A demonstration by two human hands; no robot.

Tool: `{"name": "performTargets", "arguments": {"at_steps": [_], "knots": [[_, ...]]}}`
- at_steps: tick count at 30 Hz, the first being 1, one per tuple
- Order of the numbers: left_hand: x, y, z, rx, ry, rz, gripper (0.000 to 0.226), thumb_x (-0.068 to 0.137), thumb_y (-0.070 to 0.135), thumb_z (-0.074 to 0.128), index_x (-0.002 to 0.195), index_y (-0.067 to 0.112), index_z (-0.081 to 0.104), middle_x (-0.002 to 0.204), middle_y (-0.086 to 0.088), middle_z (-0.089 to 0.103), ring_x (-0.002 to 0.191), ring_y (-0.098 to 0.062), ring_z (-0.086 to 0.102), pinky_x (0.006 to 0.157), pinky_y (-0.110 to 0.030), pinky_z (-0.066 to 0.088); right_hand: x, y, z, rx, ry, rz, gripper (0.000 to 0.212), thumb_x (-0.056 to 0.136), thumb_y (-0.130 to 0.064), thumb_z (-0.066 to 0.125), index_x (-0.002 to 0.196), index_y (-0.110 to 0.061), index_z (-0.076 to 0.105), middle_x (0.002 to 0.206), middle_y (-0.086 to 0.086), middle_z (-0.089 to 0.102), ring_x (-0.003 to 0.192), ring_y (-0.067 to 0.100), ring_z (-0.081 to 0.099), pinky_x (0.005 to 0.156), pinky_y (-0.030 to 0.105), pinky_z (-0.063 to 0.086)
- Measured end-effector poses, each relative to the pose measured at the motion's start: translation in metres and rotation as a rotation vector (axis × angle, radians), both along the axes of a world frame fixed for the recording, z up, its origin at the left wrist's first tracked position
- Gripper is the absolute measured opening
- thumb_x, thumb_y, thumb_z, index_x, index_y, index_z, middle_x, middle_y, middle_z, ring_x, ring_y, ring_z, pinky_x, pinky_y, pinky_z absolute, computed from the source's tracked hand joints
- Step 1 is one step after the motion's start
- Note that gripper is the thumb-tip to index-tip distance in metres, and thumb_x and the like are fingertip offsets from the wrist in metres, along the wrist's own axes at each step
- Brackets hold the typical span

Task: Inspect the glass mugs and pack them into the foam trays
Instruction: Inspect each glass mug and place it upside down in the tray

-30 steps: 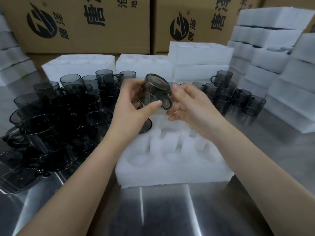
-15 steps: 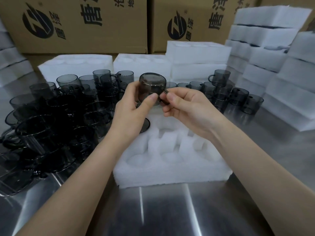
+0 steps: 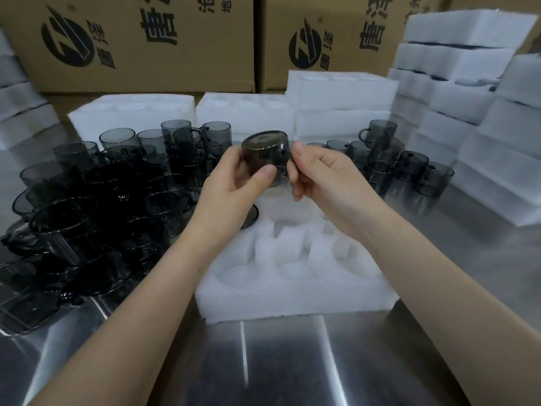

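One smoky-grey, see-through glass mug (image 3: pixel 263 155) was gripped at frame centre by the curled fingers of the left hand (image 3: pixel 231 194) and right hand (image 3: pixel 330 183), above the nearest foam tray (image 3: pixel 292 297), below two cardboard boxes (image 3: pixel 146 39).

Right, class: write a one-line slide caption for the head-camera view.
Left hand and right hand hold a smoky glass mug over a foam tray, more mugs waiting alongside.

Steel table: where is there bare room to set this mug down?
Bare steel table along the near edge, before the foam tray, and right of it up to the foam stacks. Crowded: loose mugs fill the left; more mugs stand behind the tray.
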State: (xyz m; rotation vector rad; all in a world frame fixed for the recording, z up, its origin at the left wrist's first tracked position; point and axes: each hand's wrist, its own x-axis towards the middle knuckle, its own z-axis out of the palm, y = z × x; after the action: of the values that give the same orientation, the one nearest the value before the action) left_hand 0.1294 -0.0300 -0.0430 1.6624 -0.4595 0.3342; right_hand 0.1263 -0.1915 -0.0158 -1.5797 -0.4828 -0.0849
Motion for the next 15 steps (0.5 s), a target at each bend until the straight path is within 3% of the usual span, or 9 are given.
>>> {"name": "performTargets", "arguments": {"at_steps": [5, 8, 10, 13, 15], "knots": [[0.0001, 0.0010, -0.0026, 0.054, -0.049, -0.013, 0.046, 0.077, 0.034, 0.074, 0.116, 0.019, 0.054, 0.113, 0.007, 0.070, 0.114, -0.011, 0.062, 0.103, -0.048, 0.045, 0.0011, -0.0009, -0.0014, -0.111, -0.005, -0.127, 0.058, 0.099, -0.040, 0.047, 0.048, -0.012, 0.049, 0.050, -0.002, 0.046, 0.054, 0.010, 0.043, 0.064, 0.016, 0.041], [0.0009, 0.0002, -0.0027, 0.057, -0.034, -0.014, 0.043, 0.077, 0.041, 0.071, 0.112, 0.023, 0.054, 0.112, 0.007, 0.070, 0.114, -0.011, 0.062, 0.102, -0.045, 0.044, 0.0025, -0.0034, 0.0009, 0.066, 0.089, -0.110, 0.056, 0.095, -0.046, 0.046, 0.049, -0.018, 0.060, 0.056, 0.004, 0.055, 0.054, 0.017, 0.048, 0.066, 0.029, 0.045], [0.0008, 0.0001, -0.0015, 0.045, -0.010, -0.003, 0.040, 0.078, 0.051, 0.063, 0.107, 0.024, 0.056, 0.107, 0.013, 0.070, 0.107, -0.004, 0.062, 0.095, -0.033, 0.045, 0.0046, -0.0049, 0.0016, 0.179, 0.065, -0.127, 0.038, 0.098, -0.032, 0.051, 0.065, -0.014, 0.061, 0.061, 0.006, 0.054, 0.055, 0.020, 0.050, 0.059, 0.030, 0.045], [-0.0004, 0.0004, -0.0001, 0.059, 0.002, 0.028, 0.049, 0.082, 0.060, 0.051, 0.114, 0.024, 0.059, 0.109, 0.016, 0.068, 0.108, -0.001, 0.060, 0.099, -0.030, 0.044, 0.0057, -0.0042, -0.0021, 0.090, 0.007, -0.133, 0.007, 0.094, -0.018, 0.059, 0.100, -0.015, 0.058, 0.085, 0.006, 0.060, 0.071, 0.018, 0.057, 0.061, 0.030, 0.050], [-0.0023, -0.0005, 0.0012, 0.094, 0.001, -0.007, 0.051, 0.088, 0.058, 0.045, 0.124, 0.024, 0.058, 0.121, 0.012, 0.065, 0.118, -0.004, 0.056, 0.107, -0.036, 0.040, 0.0066, -0.0051, -0.0054, 0.052, 0.081, -0.008, 0.040, 0.089, -0.028, 0.059, 0.127, -0.017, 0.052, 0.107, 0.012, 0.061, 0.087, 0.022, 0.061, 0.067, 0.033, 0.055]]}}
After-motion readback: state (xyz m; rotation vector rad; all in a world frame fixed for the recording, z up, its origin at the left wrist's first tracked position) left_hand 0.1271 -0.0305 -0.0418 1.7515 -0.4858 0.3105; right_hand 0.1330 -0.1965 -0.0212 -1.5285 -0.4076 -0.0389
